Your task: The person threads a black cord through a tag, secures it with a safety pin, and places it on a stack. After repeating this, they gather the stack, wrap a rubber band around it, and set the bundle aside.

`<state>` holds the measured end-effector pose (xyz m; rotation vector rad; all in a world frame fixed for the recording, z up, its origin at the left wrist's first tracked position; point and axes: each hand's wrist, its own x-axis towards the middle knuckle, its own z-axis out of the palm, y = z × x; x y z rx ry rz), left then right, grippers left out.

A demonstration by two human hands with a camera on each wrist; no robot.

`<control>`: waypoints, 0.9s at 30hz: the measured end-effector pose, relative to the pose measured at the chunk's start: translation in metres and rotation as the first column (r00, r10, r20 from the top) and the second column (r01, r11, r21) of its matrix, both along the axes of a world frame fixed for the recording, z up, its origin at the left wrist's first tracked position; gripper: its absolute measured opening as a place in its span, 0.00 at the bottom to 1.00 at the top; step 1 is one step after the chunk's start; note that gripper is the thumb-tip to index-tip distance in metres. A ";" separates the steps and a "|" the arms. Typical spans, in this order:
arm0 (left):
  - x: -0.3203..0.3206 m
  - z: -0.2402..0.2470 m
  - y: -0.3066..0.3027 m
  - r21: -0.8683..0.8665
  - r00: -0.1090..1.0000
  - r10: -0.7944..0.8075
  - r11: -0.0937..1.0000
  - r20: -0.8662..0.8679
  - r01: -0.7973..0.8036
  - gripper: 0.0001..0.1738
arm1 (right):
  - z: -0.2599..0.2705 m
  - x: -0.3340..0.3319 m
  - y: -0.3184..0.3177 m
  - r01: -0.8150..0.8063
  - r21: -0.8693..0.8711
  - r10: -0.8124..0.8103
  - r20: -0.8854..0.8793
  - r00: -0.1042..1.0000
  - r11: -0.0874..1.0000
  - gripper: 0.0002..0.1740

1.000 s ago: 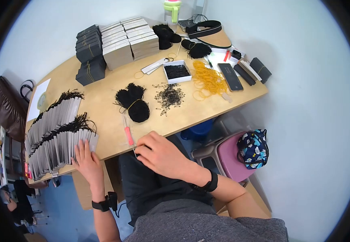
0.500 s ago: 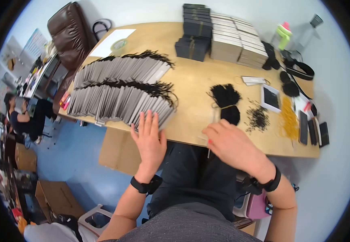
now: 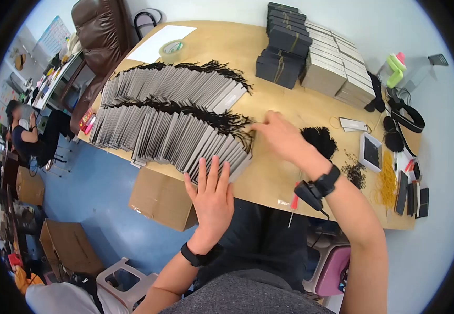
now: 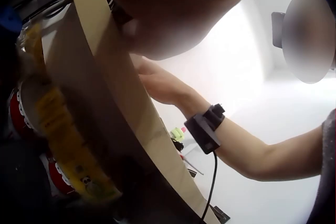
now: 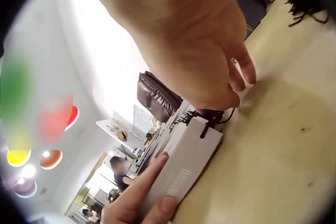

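Touching the tags: the left hand (image 3: 212,205), released, fingers straight and spread, their tips against the end of the front row (image 3: 167,141) of grey tags; the right wrist view shows its thumb on the face of the lettered end tag (image 5: 191,155)
At the cords: the right hand (image 3: 283,138), thumb and forefinger close together beside the black cords (image 3: 208,116) of that row; cannot tell whether a cord is pinched
Worktop, near edge: bare pale wood of the worktop (image 3: 258,186); a red-handled tool (image 3: 294,201), its thin shaft over the edge
Worktop, middle: the back row (image 3: 169,86) of tags, beyond the front one; a black bundle (image 3: 320,142), partly behind the right forearm; loose small black pins (image 3: 356,172); yellow rubber bands (image 3: 386,180), near a phone (image 3: 401,193)
Worktop, far side: banded dark stacks (image 3: 290,39), against pale stacks (image 3: 337,63); a tape roll (image 3: 172,51) on white paper (image 3: 151,44)
Room: blue floor (image 3: 93,196); a cardboard box (image 3: 161,196) below the worktop; a brown chair (image 3: 98,39); farther off, a seated person (image 3: 25,133)
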<state>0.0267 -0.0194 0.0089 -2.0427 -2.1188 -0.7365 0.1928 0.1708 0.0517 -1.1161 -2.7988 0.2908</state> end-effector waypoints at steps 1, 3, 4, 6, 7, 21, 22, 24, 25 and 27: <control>-0.001 0.003 -0.001 -0.004 1.000 0.013 1.000 0.002 -0.013 0.33 | 0.008 0.003 0.000 0.134 -0.011 -0.133 0.082 0.988 0.991 0.28; -0.002 0.016 0.000 0.003 0.988 0.109 0.994 0.110 -0.111 0.42 | 0.028 0.008 -0.010 0.148 -0.043 -0.148 -0.012 0.989 0.988 0.28; -0.010 0.017 0.001 -0.013 0.987 0.128 0.992 0.092 -0.127 0.55 | 0.033 0.012 -0.016 0.169 -0.076 -0.176 -0.105 0.979 0.983 0.27; -0.022 0.025 0.005 -0.042 0.983 0.149 0.989 0.108 -0.145 0.60 | 0.032 0.023 -0.024 0.081 -0.083 -0.089 -0.109 0.990 0.993 0.26; -0.026 0.028 0.008 -0.071 0.979 0.162 0.986 0.123 -0.154 0.64 | 0.031 0.025 -0.029 -0.001 -0.088 -0.009 -0.115 0.993 0.996 0.25; -0.038 0.010 0.021 -0.001 0.982 0.079 0.997 0.172 -0.080 0.55 | 0.019 0.016 -0.069 -0.118 -0.143 0.077 -0.267 0.961 0.983 0.18; -0.039 0.011 0.022 0.001 0.987 0.075 0.997 0.145 -0.076 0.54 | 0.020 0.017 -0.069 -0.118 -0.151 0.074 -0.269 0.960 0.982 0.18; -0.041 0.010 0.025 0.012 0.986 0.072 0.997 0.148 -0.075 0.53 | 0.017 0.021 -0.070 -0.123 -0.154 0.079 -0.266 0.961 0.980 0.17; -0.042 0.010 0.028 0.025 0.986 0.066 0.997 0.150 -0.070 0.52 | 0.016 0.023 -0.070 -0.125 -0.156 0.081 -0.264 0.961 0.980 0.17; -0.045 0.005 0.030 0.063 0.986 0.036 0.997 0.161 -0.047 0.52 | 0.015 0.025 -0.073 -0.124 -0.157 0.077 -0.275 0.958 0.980 0.17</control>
